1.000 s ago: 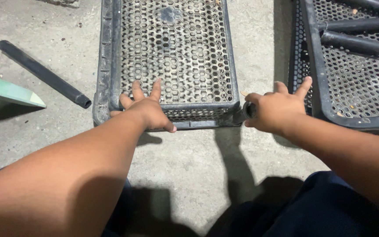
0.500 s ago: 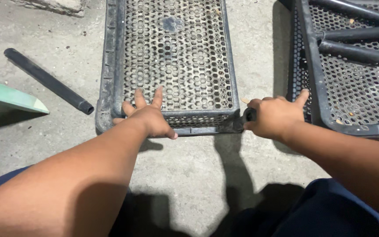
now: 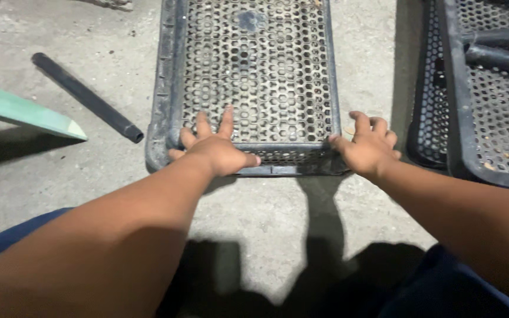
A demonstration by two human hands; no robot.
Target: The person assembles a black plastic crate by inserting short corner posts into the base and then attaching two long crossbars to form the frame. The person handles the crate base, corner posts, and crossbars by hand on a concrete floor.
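**Both hands on the near end of a perforated black tray**

A black plastic tray (image 3: 248, 76) with a honeycomb-perforated bottom lies flat on the concrete floor (image 3: 278, 224), filling the upper centre of the frame and running off its top edge. Its near end wall sits just above the middle of the picture.

The left hand (image 3: 216, 150) rests on the near left corner of the tray, fingers spread and reaching over the rim onto the mesh, thumb pointing right along the end wall; it lies open on the tray rather than clenched. The right hand (image 3: 367, 147) is at the near right corner, its thumb touching the end of the rim and its fingers curled down beside the tray's outer wall; whether they actually clasp the edge cannot be told.

At the right edge of the frame lies a second black perforated tray (image 3: 490, 118), with dark tubes (image 3: 502, 56) resting in it. In the upper left, a black pipe (image 3: 86, 97) lies diagonally on the floor, well apart from the tray, and a pale green board (image 3: 27, 112) juts in from the left edge just below it.
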